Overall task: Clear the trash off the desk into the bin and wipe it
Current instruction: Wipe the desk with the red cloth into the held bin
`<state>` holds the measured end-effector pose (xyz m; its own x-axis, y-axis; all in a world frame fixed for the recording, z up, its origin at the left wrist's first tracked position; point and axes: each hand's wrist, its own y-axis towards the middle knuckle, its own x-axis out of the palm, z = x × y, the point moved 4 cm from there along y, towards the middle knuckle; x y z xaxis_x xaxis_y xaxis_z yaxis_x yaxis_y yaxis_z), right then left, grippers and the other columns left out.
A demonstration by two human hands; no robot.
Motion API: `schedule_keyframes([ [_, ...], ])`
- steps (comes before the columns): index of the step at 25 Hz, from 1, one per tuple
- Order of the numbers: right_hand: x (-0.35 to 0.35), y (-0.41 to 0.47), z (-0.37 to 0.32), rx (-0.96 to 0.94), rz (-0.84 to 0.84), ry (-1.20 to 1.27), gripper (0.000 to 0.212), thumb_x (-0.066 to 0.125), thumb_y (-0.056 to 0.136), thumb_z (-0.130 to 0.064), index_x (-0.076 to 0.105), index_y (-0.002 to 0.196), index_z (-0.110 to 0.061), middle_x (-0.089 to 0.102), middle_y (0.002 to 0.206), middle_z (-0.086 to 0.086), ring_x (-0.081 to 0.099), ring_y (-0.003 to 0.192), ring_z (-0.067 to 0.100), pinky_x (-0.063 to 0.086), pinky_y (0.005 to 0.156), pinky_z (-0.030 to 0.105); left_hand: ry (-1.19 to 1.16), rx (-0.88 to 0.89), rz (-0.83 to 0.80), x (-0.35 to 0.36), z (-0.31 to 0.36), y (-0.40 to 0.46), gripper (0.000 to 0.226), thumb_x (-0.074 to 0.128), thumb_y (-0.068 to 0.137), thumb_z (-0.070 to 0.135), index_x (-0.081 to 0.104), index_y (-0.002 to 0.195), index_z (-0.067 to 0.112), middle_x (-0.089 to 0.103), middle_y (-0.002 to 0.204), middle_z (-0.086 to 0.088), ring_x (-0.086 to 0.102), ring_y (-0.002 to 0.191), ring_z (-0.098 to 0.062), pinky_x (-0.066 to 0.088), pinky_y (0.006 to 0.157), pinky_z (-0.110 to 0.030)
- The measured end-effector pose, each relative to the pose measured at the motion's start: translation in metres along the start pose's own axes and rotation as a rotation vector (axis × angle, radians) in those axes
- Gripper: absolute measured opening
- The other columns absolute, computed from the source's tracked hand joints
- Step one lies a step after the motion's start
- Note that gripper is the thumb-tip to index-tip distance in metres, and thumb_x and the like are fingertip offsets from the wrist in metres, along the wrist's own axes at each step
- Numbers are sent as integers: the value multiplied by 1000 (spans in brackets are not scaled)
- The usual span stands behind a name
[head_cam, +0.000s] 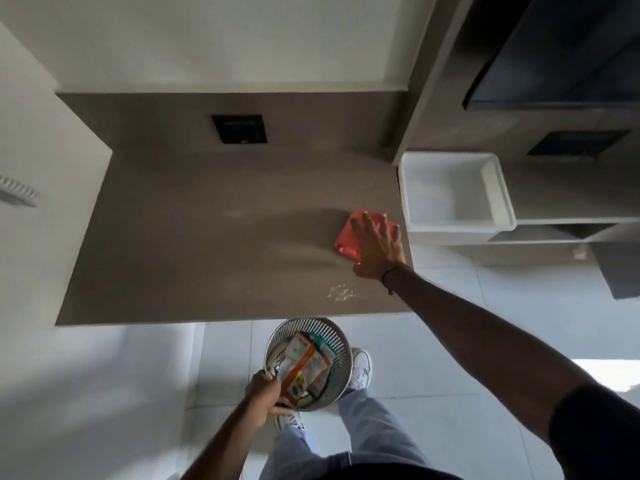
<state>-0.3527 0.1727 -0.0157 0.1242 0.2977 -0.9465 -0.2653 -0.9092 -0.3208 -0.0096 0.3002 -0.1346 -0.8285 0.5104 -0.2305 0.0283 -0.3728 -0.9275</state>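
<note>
Crumbs (341,293) near the desk (194,237) edge could miss the bin (337,336) gripped by the left hand (265,393); the right hand (375,247) lies spread flat on the cloth (346,237).

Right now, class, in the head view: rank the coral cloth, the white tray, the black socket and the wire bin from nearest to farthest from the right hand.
1. Coral cloth, under the right hand.
2. White tray, just right of it.
3. Black socket and wire bin: too close to call.
</note>
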Motion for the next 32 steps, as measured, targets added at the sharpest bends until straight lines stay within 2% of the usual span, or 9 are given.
schedule_keyframes([
  [4, 8, 38, 8, -68, -9, -41, 79, 70, 76, -27, 30, 144, -24, 32, 151, 13, 32, 130, 53, 47, 92, 58, -42, -16, 58, 7, 0, 1, 19, 54, 102, 16, 64, 114, 5, 76, 106, -24, 81, 69, -34, 68, 61, -47],
  [7, 6, 33, 9, -76, 90, 24, 62, 64, 77, -11, 46, 135, -23, 48, 141, 11, 45, 115, 46, 53, 79, 48, -43, -22, 50, 12, 1, -1, 17, 56, 101, 18, 64, 112, 8, 77, 103, -22, 81, 68, -33, 68, 64, -48],
  [12, 40, -75, -41, -298, 205, 178, 47, 79, 73, -18, 64, 117, -25, 64, 126, 9, 57, 106, 40, 61, 61, 47, 19, 19, 67, 11, 12, -2, 17, 56, 98, 13, 64, 111, 6, 77, 101, -24, 80, 66, -34, 68, 63, -51],
  [15, 38, -109, -76, -365, 49, 368, 21, 71, 77, -23, 73, 96, -31, 75, 109, -5, 65, 97, 25, 62, 71, 40, 64, 32, 63, 8, 22, -4, 20, 55, 97, 10, 61, 114, 3, 73, 107, -26, 80, 64, -36, 68, 61, -50],
  [18, 20, -105, -69, -156, -166, 695, 29, 61, 75, -13, 75, 97, -25, 79, 94, -1, 71, 79, 15, 61, 73, 34, 72, 63, 57, 2, 32, -9, 17, 53, 100, 11, 55, 115, 2, 66, 109, -23, 78, 62, -37, 67, 58, -46],
  [20, -3, -97, -40, 20, -45, 776, 38, 61, 70, -11, 76, 103, -21, 79, 94, 5, 68, 77, 13, 54, 70, 24, 78, 75, 35, -1, 36, -11, 16, 54, 101, 12, 51, 114, 3, 67, 106, -23, 79, 66, -38, 68, 62, -47],
  [23, -36, -93, 15, 246, 220, 650, 41, 60, 68, -17, 75, 104, -29, 78, 88, 3, 70, 78, 25, 49, 64, 27, 98, 99, 7, -9, 37, -11, 20, 57, 101, 14, 51, 117, 2, 70, 112, -26, 80, 72, -40, 68, 66, -50],
  [28, -3, -101, 10, 305, 28, 365, 36, 62, 73, -18, 74, 105, -29, 76, 105, 9, 67, 93, 37, 53, 72, 36, 127, 127, -2, -20, 39, -19, 19, 59, 101, 15, 50, 112, 3, 69, 119, -30, 80, 76, -41, 68, 63, -48],
  [32, 11, -128, -51, 162, 99, 422, 26, 56, 72, -16, 75, 89, -22, 77, 91, 4, 67, 78, 30, 42, 65, 26, 141, 136, -9, -28, 36, -16, 17, 59, 101, 15, 52, 111, 4, 70, 116, -30, 80, 76, -42, 68, 65, -50],
])
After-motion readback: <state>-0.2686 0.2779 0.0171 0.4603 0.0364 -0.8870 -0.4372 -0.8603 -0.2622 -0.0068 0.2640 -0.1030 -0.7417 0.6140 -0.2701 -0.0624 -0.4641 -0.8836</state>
